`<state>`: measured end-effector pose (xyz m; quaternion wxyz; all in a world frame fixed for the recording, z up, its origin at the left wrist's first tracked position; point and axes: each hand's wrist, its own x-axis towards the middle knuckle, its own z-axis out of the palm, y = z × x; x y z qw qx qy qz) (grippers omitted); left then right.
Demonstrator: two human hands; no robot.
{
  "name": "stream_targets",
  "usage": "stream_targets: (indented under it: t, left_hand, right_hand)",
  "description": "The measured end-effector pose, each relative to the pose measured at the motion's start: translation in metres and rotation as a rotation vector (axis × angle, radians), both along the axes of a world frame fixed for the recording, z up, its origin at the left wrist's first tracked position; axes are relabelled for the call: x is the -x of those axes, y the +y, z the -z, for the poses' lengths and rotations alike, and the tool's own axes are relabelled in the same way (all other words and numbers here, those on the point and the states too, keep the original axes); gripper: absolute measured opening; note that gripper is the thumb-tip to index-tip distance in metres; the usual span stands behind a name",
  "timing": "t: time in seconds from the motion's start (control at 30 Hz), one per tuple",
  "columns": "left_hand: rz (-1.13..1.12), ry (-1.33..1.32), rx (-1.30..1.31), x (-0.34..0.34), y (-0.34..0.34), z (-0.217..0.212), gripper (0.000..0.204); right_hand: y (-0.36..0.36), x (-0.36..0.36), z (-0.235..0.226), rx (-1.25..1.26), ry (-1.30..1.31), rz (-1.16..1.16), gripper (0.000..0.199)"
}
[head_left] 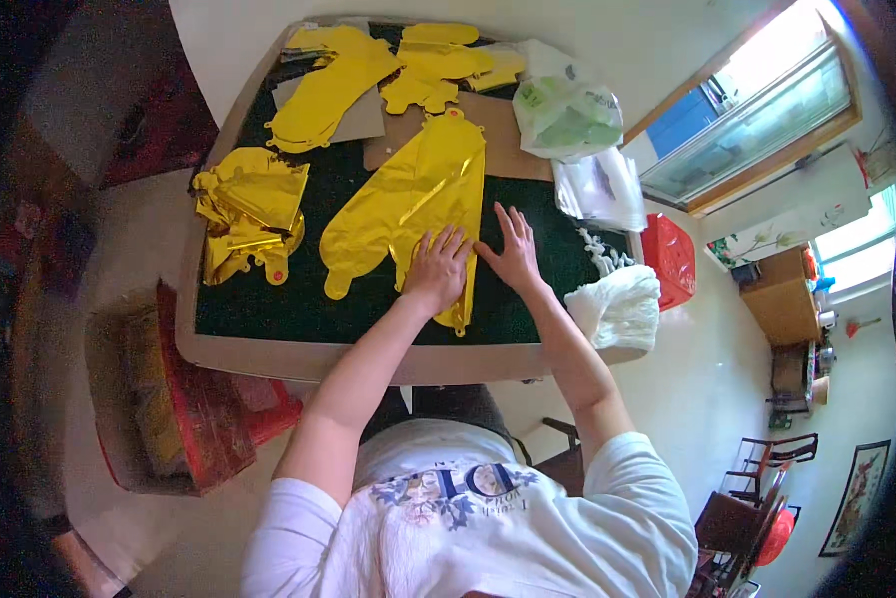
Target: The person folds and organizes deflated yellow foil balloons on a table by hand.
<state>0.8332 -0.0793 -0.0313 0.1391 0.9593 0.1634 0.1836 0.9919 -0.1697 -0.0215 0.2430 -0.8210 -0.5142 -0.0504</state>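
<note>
**Both hands pressing flat**

The left hand (pixel 435 267) is lying palm down, fingers spread forward. The right hand (pixel 514 254) is resting just beside it, also flat and open, with both bare forearms reaching up from below.

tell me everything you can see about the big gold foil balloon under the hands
The gold foil balloon is deflated and lies flat on the dark green tabletop, running diagonally from a cardboard sheet toward the near edge. It is shiny, creased metallic film with rounded lobes. The left hand presses flat on its lower part; the right hand rests at its right edge.
</note>
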Motion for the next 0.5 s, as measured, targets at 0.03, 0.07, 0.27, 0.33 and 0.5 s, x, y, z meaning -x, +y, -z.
stream_targets:
  t: [0.03, 0.07, 0.27, 0.33, 0.5]
  left_hand:
    - [-0.003, 0.001, -0.002, -0.001, 0.000, 0.002, 0.045]
    - [-0.005, 0.003, -0.005, -0.001, 0.000, 0.002, 0.044]
    - [-0.011, 0.020, 0.017, -0.002, -0.001, 0.000, 0.043]
    - [-0.008, 0.006, 0.019, -0.002, -0.001, 0.000, 0.043]
    - [-0.010, -0.002, 0.054, -0.002, 0.000, 0.004, 0.044]
  right_hand:
    - [-0.004, 0.003, -0.001, 0.001, 0.003, 0.004, 0.080]
    - [-0.007, 0.006, -0.001, -0.005, 0.013, -0.009, 0.081]
    - [-0.033, 0.031, -0.005, -0.001, 0.026, -0.044, 0.085]
    - [-0.044, 0.040, -0.005, -0.015, 0.020, -0.068, 0.085]
    - [-0.070, 0.073, -0.024, 0.070, 0.090, -0.092, 0.086]
